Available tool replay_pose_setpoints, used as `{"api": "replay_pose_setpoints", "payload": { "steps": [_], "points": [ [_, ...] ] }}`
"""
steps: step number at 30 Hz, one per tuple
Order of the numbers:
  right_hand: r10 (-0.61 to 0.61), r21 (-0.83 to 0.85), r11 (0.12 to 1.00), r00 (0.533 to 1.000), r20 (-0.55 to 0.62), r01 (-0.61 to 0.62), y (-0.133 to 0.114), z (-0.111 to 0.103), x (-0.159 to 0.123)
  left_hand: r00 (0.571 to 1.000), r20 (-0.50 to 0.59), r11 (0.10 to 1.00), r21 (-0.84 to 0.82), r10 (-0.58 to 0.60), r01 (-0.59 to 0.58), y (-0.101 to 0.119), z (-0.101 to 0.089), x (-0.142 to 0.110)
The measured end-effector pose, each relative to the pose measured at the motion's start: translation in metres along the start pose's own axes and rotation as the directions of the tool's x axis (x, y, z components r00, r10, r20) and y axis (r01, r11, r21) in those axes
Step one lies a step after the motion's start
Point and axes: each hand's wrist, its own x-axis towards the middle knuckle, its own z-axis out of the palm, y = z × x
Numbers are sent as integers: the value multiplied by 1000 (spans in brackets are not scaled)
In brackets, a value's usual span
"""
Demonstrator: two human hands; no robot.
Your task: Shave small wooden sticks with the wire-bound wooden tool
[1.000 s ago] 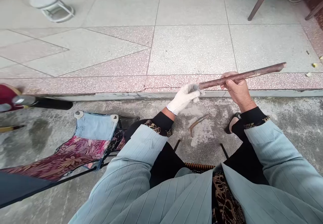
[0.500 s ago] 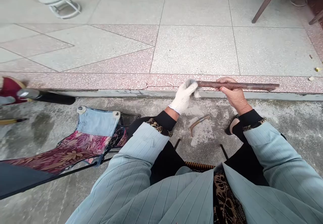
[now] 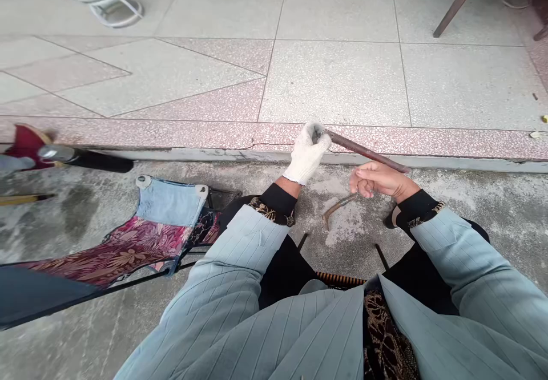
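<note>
Since half a second ago, the brown stick (image 3: 368, 152) is swinging its far end lower, and the right hand (image 3: 381, 180) is coming away from its grip. Now the white-gloved left hand (image 3: 306, 149) is closing around the near end, with the stick pointing from it toward four o'clock. Just beneath the stick, the right hand is staying loosely curled, gripping nothing; whether it is touching the stick, I cannot tell. At five o'clock from the left hand, a bent brown piece (image 3: 336, 210) is lying on the concrete (image 3: 492, 197).
</note>
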Motion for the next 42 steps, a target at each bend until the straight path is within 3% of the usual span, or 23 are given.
{"api": "replay_pose_setpoints", "payload": {
  "steps": [1, 2, 4, 5, 6, 9, 11, 15, 22, 30, 42],
  "points": [
    [-103, -110, 989, 992, -68, 95, -5, -3, -3, 1000, -2, 999, 38, 30, -30, 2, -2, -1],
    [-255, -239, 948, 949, -183, 208, -10, -6, -4, 999, 3, 996, 65, 52, -52, 4, -4, -2],
    [-537, -499, 801, 765, -355, 331, -15, -12, -3, 996, 54, 992, 100, 69, -74, 7, -4, -5],
    [-597, -575, 749, 713, -368, 330, -16, -14, -1, 993, 91, 991, 105, 69, -78, 7, -2, -8],
    [-591, -599, 736, 730, -343, 315, -15, -15, 1, 990, 125, 992, 99, 68, -81, 7, 0, -10],
    [-325, -392, 886, 936, -140, 249, -6, -9, 8, 976, 197, 993, 47, 94, -105, 3, 6, -13],
    [-200, -176, 965, 979, -24, 193, 1, -3, 10, 969, 219, 993, 3, 112, -116, 1, 7, -14],
    [-186, 69, 981, 982, 29, 184, 3, 3, 9, 962, 245, 986, -135, 124, -92, 0, 5, -14],
    [-142, 145, 982, 981, 130, 123, -7, -5, 0, 979, 199, 937, -348, 53, 20, 4, 7, -17],
    [-135, 124, 985, 984, 118, 121, -6, -10, 2, 991, 126, 985, -171, 43, -21, 7, 7, -17],
    [-45, 175, 984, 996, 81, 30, -19, -7, -12, 983, 183, 1000, -4, 22, -21, 8, 1, -19]
  ]
}}
